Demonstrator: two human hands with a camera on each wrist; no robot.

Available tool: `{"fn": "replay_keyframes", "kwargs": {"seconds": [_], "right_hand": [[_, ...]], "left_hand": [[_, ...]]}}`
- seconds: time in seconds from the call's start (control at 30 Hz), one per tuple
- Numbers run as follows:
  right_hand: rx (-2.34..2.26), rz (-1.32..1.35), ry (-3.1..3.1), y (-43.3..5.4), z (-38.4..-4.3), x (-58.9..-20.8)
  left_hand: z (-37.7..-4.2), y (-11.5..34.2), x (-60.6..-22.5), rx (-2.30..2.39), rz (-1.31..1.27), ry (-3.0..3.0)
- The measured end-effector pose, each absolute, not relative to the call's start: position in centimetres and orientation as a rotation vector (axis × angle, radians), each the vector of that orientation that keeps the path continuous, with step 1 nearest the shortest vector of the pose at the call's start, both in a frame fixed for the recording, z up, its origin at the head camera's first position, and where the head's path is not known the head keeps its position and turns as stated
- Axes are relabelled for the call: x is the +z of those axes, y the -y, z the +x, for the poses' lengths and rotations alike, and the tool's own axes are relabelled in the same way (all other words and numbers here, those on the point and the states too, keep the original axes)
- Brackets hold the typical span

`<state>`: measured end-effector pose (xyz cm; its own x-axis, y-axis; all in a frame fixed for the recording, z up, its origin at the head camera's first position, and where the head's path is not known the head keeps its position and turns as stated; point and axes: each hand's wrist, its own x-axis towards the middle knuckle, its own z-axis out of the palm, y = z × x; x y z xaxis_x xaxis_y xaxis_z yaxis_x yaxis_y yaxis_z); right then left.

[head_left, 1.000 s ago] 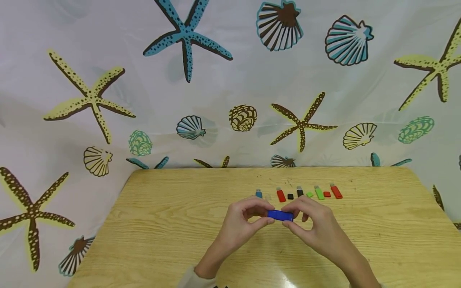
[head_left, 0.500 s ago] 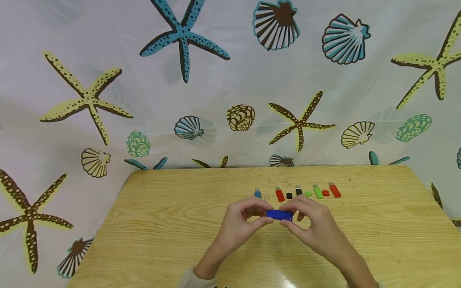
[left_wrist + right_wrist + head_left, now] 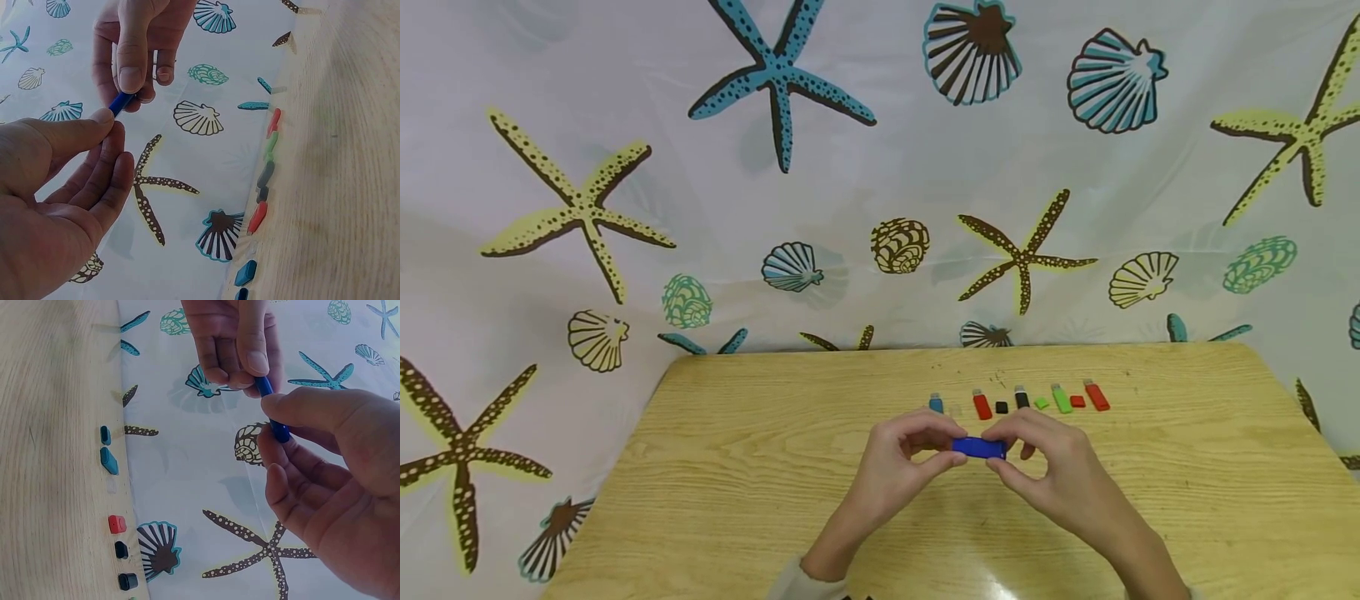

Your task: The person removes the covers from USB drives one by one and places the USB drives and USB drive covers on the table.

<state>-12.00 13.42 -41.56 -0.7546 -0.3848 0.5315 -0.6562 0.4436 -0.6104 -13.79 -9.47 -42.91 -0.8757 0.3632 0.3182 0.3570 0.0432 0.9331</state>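
A blue USB flash drive (image 3: 979,447) is held level above the table between both hands, its long side running left to right. My left hand (image 3: 898,458) pinches its left end between thumb and fingers. The right end sits between the thumb and fingertips of my right hand (image 3: 1060,462). In the right wrist view the smooth blue drive (image 3: 279,430) shows past the right thumb, and its far end meets the left fingertips. Most of the drive (image 3: 120,103) is covered by the fingers in the left wrist view. No metal plug shows on it.
Beyond the hands, drives and caps form a row on the wooden table (image 3: 737,467): a blue drive (image 3: 936,403), red drive (image 3: 982,405), black cap (image 3: 1002,407), black drive (image 3: 1022,398), green drive (image 3: 1062,399), red cap (image 3: 1077,402) and red drive (image 3: 1097,396). A patterned curtain (image 3: 850,192) hangs behind.
Both hands keep their pinch on the blue flash drive at nearly the same spot. The whole head view has shifted slightly, so everything appears a little further left.
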Motion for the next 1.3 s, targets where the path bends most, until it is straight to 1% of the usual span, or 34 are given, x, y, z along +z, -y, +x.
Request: {"fn": "replay_keyframes", "kwargs": {"seconds": [0.47,1.3], "right_hand": [[1.208,0.870,2.401,-13.48,-11.96,-41.54],[1.214,0.925,2.384,-13.70,-12.07,-41.44]], "left_hand": [[-13.82,9.52,-42.90,2.025,0.805,-2.273],[-13.95,9.81,-42.64,1.995,0.819,-2.257]]}}
